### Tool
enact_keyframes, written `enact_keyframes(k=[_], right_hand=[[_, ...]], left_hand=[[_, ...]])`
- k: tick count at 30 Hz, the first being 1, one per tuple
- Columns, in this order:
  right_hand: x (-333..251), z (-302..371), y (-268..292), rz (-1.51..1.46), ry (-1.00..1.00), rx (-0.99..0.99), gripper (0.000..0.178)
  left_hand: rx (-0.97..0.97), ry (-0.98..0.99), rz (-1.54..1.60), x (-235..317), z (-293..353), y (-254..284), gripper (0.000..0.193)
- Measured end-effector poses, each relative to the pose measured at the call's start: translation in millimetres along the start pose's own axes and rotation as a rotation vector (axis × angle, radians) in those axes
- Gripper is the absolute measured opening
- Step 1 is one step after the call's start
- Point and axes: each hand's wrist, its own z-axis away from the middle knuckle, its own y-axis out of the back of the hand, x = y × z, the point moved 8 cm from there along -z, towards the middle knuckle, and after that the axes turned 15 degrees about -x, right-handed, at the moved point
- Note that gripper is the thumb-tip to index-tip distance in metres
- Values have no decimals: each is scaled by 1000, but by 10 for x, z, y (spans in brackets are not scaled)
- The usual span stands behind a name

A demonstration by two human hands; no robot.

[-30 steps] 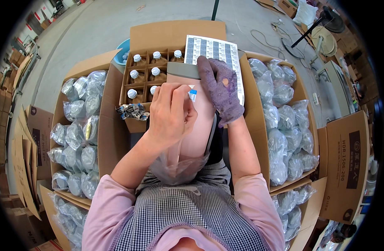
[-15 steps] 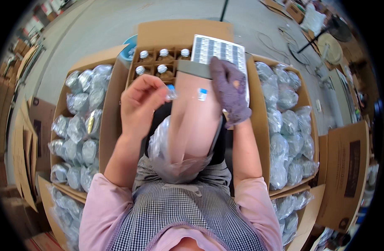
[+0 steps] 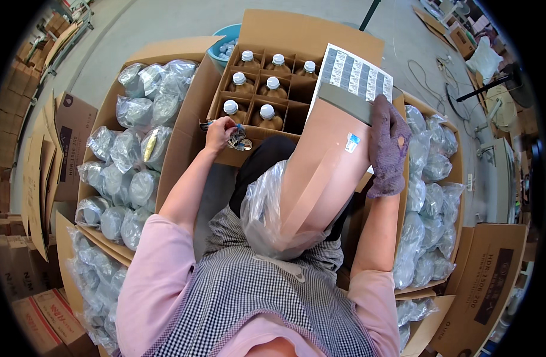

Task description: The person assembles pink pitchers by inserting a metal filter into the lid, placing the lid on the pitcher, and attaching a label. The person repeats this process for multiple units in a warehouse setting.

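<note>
A large pinkish-tan cylinder (image 3: pixel 326 160) with a grey-green band at its top leans across my lap. Its lower part sits in a clear plastic bag (image 3: pixel 262 205), and a small blue-and-white sticker (image 3: pixel 352 143) is on its side. My right hand (image 3: pixel 388 149), in a worn purple glove, grips the cylinder's upper right edge. My bare left hand (image 3: pixel 220 134) is closed in a pinch at the near edge of the bottle carton (image 3: pixel 288 140). Beside its fingertips is a small shiny, ring-shaped thing (image 3: pixel 240 141) with a bit of blue; its kind is unclear.
White-capped brown bottles (image 3: pixel 273 86) stand in the carton's dividers. A printed sheet (image 3: pixel 359 74) leans on its right side. Open cartons of bagged clear items (image 3: pixel 127 154) (image 3: pixel 424 202) flank me. Behind is a blue tub (image 3: pixel 227 33); folded cardboard (image 3: pixel 487 285) stands at right.
My left hand has moved from beside the cylinder to the carton's near edge. The cylinder and my gloved right hand appear farther right as the view shifted.
</note>
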Motion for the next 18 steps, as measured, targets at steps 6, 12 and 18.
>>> enact_keyframes(k=[6, 12, 18], right_hand=[[-72, -13, -3, 49, 28, 9, 34], [-103, -59, -10, 134, 144, -8, 33], [-179, -103, -156, 174, 177, -174, 21]], left_hand=[[179, 201, -161, 13, 133, 43, 70], [175, -297, -35, 2048, 324, 592, 48], [-74, -1028, -211, 3881, 795, 679, 29]])
